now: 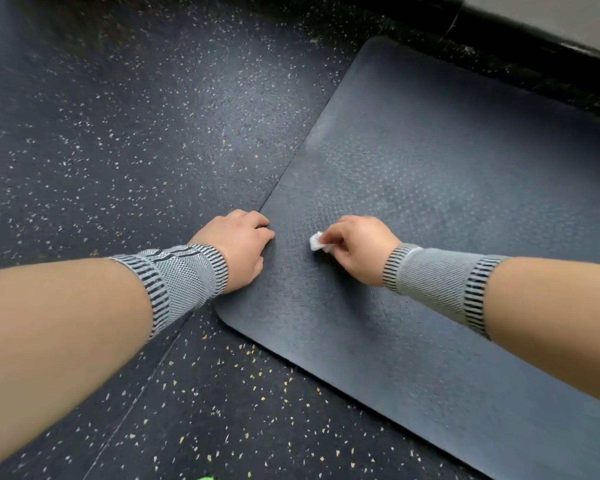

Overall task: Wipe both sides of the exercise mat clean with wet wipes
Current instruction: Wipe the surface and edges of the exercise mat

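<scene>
The exercise mat [447, 202] is spread flat across the right of the frame. At centre, its left edge is gripped by the left hand [238, 249]; a crumpled wet wipe [317, 241] is pinched against it by the right hand [357, 249].

Dark speckled rubber floor [125, 133] meets a black baseboard [534, 39].

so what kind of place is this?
Probably a gym or workout room: dark speckled rubber flooring, an exercise mat laid flat on it, and a black baseboard along the wall.
</scene>
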Demonstrator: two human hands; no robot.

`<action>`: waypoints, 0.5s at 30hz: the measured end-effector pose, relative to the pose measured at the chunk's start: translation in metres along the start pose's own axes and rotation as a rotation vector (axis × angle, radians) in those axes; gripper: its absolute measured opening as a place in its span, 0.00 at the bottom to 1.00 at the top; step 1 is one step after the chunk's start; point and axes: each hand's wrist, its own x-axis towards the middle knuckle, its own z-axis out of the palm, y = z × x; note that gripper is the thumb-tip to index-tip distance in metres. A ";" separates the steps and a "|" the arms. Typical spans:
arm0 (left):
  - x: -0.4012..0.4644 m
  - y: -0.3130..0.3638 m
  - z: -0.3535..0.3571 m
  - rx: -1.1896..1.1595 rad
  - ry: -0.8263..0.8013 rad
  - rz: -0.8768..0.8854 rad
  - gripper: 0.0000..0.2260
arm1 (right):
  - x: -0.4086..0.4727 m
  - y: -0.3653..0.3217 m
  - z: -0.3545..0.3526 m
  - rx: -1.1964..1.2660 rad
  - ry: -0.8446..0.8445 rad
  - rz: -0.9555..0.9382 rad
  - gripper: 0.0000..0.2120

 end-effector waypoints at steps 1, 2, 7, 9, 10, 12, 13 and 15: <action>0.000 0.000 0.002 -0.005 0.008 -0.001 0.23 | 0.007 0.005 -0.006 -0.007 0.047 -0.001 0.12; 0.000 0.000 0.003 -0.009 0.013 0.001 0.23 | 0.018 0.011 -0.013 -0.017 0.125 0.053 0.12; 0.001 -0.006 0.004 -0.030 0.038 0.018 0.21 | 0.055 0.029 -0.026 -0.013 0.289 0.497 0.14; 0.001 -0.010 0.003 -0.058 0.054 0.016 0.20 | 0.044 0.007 -0.006 -0.015 0.240 0.387 0.15; 0.000 -0.013 0.004 -0.082 0.075 0.003 0.20 | 0.036 -0.006 0.005 -0.004 0.199 0.283 0.15; 0.000 -0.019 0.004 -0.140 0.132 -0.044 0.19 | 0.022 -0.023 0.015 0.033 0.081 0.075 0.13; 0.000 -0.021 0.004 -0.168 0.156 -0.068 0.19 | 0.020 -0.024 0.014 0.028 0.035 0.004 0.13; 0.001 -0.024 0.003 -0.223 0.190 -0.115 0.18 | 0.033 -0.016 0.002 0.005 0.068 -0.008 0.12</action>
